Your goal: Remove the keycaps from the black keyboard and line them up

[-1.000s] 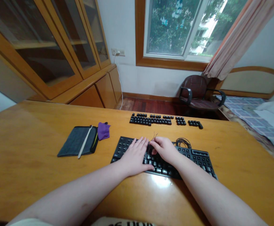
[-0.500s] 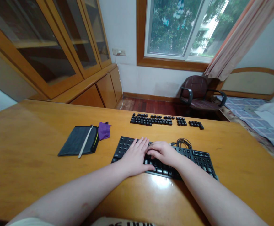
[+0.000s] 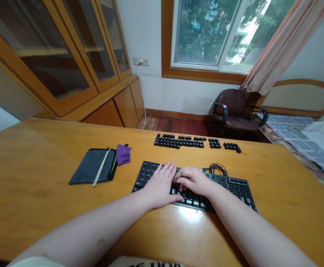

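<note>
A black keyboard lies on the wooden desk, with many key positions bare of caps and some caps in the front rows. My left hand rests flat across its left half, fingers stretched out and thumb along the front keys. Just right of it, my right hand is bent over the middle of the keyboard, its fingers curled together and pointing down. Whatever lies between those fingertips is too small or hidden to name. Loose black keycaps stand in rows behind the keyboard.
A coiled black cable lies behind the keyboard. To the left are a dark grey zip pouch, a slim pale stick on it, and a purple cloth. Past the desk stands an armchair.
My right hand's fingers have shifted very slightly over the keys. The left hand, the keyboard and the loose keycaps look the same.
</note>
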